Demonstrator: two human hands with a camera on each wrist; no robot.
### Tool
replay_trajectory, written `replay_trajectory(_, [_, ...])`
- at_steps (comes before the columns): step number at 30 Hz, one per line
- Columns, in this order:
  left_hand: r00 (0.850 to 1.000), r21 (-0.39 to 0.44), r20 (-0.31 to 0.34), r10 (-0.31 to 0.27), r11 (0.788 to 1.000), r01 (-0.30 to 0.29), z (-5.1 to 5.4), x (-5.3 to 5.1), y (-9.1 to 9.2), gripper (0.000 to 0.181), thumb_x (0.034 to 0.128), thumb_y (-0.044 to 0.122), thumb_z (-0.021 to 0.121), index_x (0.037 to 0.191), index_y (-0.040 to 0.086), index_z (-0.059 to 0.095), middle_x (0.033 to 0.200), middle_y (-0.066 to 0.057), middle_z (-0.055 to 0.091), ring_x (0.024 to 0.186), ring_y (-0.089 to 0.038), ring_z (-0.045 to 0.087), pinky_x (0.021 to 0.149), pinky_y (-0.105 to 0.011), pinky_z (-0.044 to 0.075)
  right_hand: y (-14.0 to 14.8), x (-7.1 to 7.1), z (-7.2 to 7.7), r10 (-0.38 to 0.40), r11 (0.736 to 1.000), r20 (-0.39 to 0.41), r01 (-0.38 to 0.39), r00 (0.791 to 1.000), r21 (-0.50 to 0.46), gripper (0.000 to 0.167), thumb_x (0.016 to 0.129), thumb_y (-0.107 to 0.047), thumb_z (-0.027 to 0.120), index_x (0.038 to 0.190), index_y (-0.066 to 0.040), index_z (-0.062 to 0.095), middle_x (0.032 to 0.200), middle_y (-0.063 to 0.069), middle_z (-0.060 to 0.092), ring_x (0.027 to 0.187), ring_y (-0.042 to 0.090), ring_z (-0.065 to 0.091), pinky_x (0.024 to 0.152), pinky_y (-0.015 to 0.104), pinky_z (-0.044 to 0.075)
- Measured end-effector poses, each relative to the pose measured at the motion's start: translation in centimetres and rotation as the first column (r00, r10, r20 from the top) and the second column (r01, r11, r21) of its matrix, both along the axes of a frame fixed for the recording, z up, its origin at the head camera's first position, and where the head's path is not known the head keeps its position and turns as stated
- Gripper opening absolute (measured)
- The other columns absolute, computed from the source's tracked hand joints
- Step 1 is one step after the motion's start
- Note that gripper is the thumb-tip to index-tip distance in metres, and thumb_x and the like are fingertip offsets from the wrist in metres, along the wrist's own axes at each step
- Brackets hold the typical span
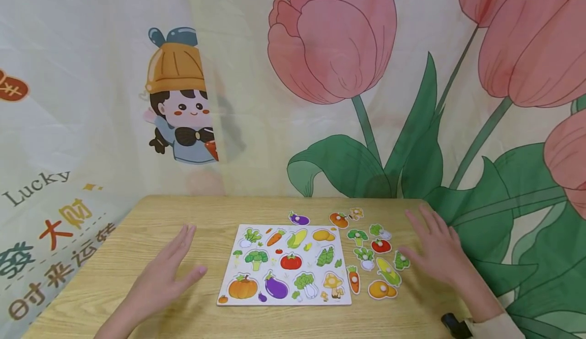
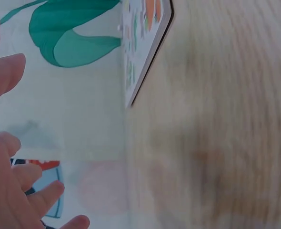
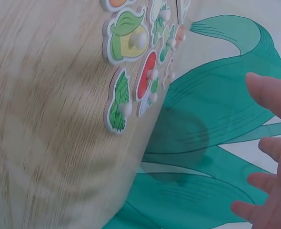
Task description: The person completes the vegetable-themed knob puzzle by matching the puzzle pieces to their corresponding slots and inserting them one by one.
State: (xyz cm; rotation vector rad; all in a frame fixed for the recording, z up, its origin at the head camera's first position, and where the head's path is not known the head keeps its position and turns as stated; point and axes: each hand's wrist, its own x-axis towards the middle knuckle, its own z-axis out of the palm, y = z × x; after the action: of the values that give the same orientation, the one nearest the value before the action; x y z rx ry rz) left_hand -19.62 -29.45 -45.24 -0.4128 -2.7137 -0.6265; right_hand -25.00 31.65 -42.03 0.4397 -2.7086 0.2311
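Note:
A white puzzle board (image 1: 267,268) printed with vegetables lies flat on the wooden table. To its right and behind it are loose knobbed pieces, among them a corn piece (image 1: 388,271), a tomato piece (image 1: 381,246), a carrot piece (image 1: 354,280) and an eggplant piece (image 1: 299,219). My left hand (image 1: 157,278) hovers left of the board, fingers straight, thumb spread, holding nothing. Right of the pieces, my right hand (image 1: 437,250) is held with fingers extended, nearest to the green pea piece (image 3: 120,105). It seems apart from that piece in the right wrist view.
The wooden table (image 1: 183,206) ends at a printed curtain (image 1: 247,125) with tulips and a cartoon figure. More pieces, a pumpkin (image 1: 339,220), a broccoli (image 1: 357,236) and a potato (image 1: 382,289), lie near the board's right edge. A black strap (image 1: 455,326) sits at the right wrist.

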Motion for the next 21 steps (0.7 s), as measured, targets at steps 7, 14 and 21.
replay_trajectory(7, [0.994,0.17,0.086,-0.073,0.984,0.058,-1.1,0.0,1.9,0.096,0.1002,0.043,0.074,0.172,0.016,0.017,0.174,-0.023,0.022,0.152,-0.058,0.028,0.111,-0.082,0.028,-1.5,-0.2,0.0,0.013,0.997,0.042,-0.01,0.999,-0.074,0.083,0.096,-0.044,0.078,0.162,-0.009,0.041,0.163,0.03,0.034,0.144,0.059,0.036,0.101,0.086,0.036])
replay_trajectory(14, [0.985,0.236,0.146,-0.094,0.97,0.058,-2.2,-0.1,3.0,0.097,0.0961,0.046,0.078,0.17,0.01,0.026,0.17,-0.026,0.03,0.152,-0.057,0.03,0.113,-0.08,0.028,-3.1,-0.9,-0.4,0.061,0.982,0.082,-0.045,0.995,-0.183,0.075,0.097,-0.037,0.078,0.158,-0.005,0.047,0.158,0.033,0.042,0.14,0.059,0.042,0.104,0.083,0.037])
replay_trajectory(21, [0.968,0.281,0.237,-0.086,0.96,0.016,-2.7,-0.5,3.6,0.096,0.0941,0.051,0.079,0.168,0.011,0.033,0.168,-0.026,0.034,0.151,-0.056,0.033,0.114,-0.079,0.03,-4.4,-1.6,-1.2,0.098,0.964,0.083,-0.074,0.992,-0.257,0.067,0.097,-0.028,0.078,0.154,-0.003,0.053,0.155,0.028,0.049,0.141,0.052,0.046,0.107,0.076,0.042])
